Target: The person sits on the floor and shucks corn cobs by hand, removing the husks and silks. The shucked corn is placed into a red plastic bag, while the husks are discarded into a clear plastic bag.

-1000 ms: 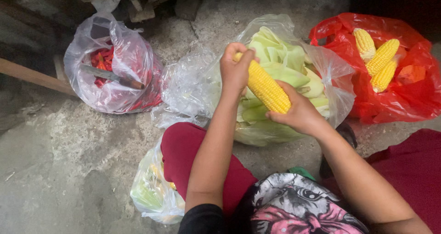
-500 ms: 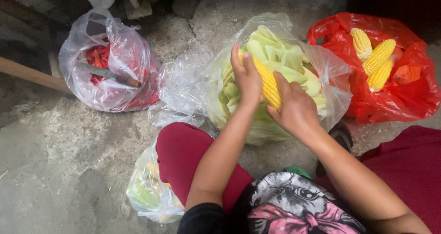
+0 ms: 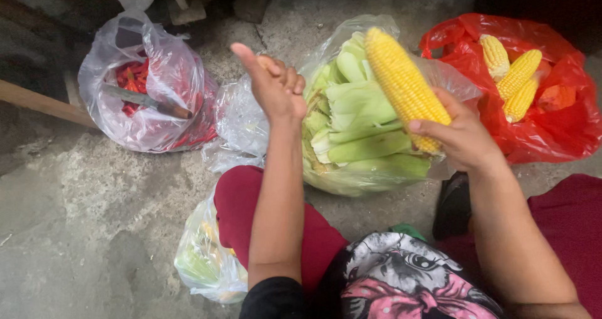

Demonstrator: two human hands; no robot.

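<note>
My right hand (image 3: 461, 134) grips the lower end of a peeled yellow corn cob (image 3: 401, 81), which points up and to the left over a clear plastic bag (image 3: 376, 34) full of pale green husks (image 3: 360, 131). My left hand (image 3: 273, 87) is raised beside that bag with fingers loosely curled and thumb out, holding nothing. A red plastic bag (image 3: 564, 125) to the right holds three peeled cobs (image 3: 514, 74).
A clear bag (image 3: 157, 93) at the left holds red chillies and a knife with a wooden handle (image 3: 147, 101). Another clear bag (image 3: 204, 262) with vegetable scraps lies by my left knee. A wooden stick (image 3: 37, 103) lies at the far left on rough concrete.
My left hand has let go of the cob and moved left. My right hand has carried the cob to the right, toward the red bag.
</note>
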